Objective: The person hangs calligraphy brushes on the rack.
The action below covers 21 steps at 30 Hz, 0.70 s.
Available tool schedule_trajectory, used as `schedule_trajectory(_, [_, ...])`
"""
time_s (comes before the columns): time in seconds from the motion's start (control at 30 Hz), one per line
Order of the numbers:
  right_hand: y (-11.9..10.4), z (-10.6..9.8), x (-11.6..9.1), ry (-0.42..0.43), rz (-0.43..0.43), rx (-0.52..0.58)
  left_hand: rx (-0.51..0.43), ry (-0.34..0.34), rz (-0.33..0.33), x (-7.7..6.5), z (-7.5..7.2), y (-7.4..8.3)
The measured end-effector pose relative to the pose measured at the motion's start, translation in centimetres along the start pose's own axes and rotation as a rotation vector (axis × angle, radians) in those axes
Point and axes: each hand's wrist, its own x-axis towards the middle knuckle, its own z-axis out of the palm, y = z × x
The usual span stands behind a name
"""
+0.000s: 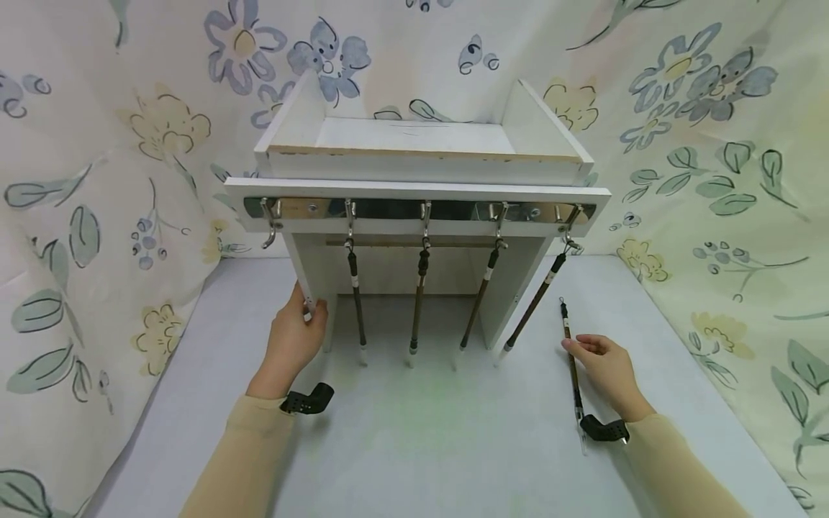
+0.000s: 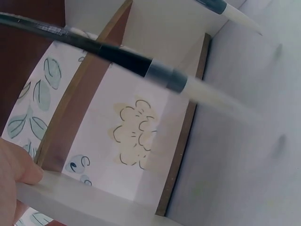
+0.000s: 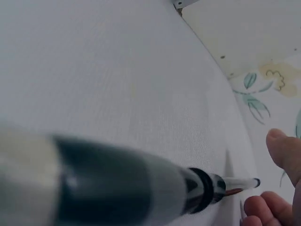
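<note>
My left hand point(image 1: 294, 338) grips the left side panel point(image 2: 103, 202) of a white wooden shelf point(image 1: 421, 191), its thumb point(image 2: 26, 169) on the panel's edge. Beside the shelf, my right hand point(image 1: 609, 370) is over a dark-handled paintbrush point(image 1: 571, 360) with a pale tip. From above, the thumb overlaps the brush's handle. In the right wrist view, this paintbrush point(image 3: 103, 181) looms close to the camera, and a gap separates the thumb point(image 3: 284, 150) from the curled fingers. Several similar brushes hang tip down from the shelf's hooks, one of them point(image 2: 122, 61) crossing the left wrist view.
A metal strip with several double hooks runs along the shelf's front; its leftmost hook point(image 1: 270, 223) carries no brush. The shelf has a raised tray point(image 1: 414, 133) on top. Floral cloth point(image 1: 712, 237) surrounds the white table point(image 1: 414, 446) at the back and sides.
</note>
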Motion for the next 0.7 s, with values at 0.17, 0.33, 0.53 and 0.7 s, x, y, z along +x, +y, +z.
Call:
schedule_trajectory(0.17, [0.3, 0.3, 0.2, 0.005, 0.024, -0.026, 0.003, 0.001, 0.007, -0.1, 0.0, 0.0])
schedule_trajectory(0.33, [-0.1, 0.2, 0.3, 0.018, 0.006, -0.052, 0.005, 0.008, 0.009, -0.1, 0.0, 0.0])
schedule_trajectory(0.53, [-0.7, -0.1, 0.7, -0.031, 0.007, -0.088, 0.003, 0.005, 0.005, -0.1, 0.1, 0.0])
schedule_trajectory(0.7, [-1.0, -0.3, 1.1, -0.065, 0.027, -0.116, -0.001, 0.013, 0.010, -0.1, 0.1, -0.2])
